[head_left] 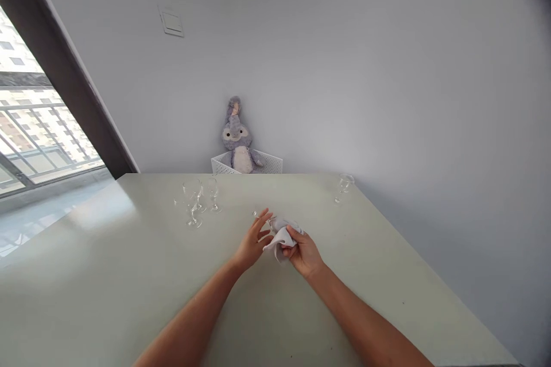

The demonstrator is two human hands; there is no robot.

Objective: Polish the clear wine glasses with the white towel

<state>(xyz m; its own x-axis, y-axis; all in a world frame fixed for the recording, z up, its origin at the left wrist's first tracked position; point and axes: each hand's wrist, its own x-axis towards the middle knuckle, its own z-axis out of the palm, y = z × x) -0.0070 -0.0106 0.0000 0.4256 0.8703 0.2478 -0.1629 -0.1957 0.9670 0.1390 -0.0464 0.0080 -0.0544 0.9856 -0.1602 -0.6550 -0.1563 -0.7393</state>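
My right hand (303, 252) is closed on a white cloth (282, 238), which hangs in folds below its thumb and fingers. A clear glass (272, 221) shows in part at the cloth's far left side; how much of it lies inside the cloth is hidden. Beside it, my left hand (253, 243) has its fingers stretched and apart, close to the glass and the cloth's left edge. Whether those fingertips touch the glass I cannot tell. Both hands are above the middle of the pale table (150, 281).
Several stemmed glasses, among them a large wine glass (193, 203) and a smaller one (214, 195), stand at the back left. Another glass (344, 184) is near the right edge. Behind the table, a plush toy (241, 157) sits in a white basket (273, 164) against the wall.
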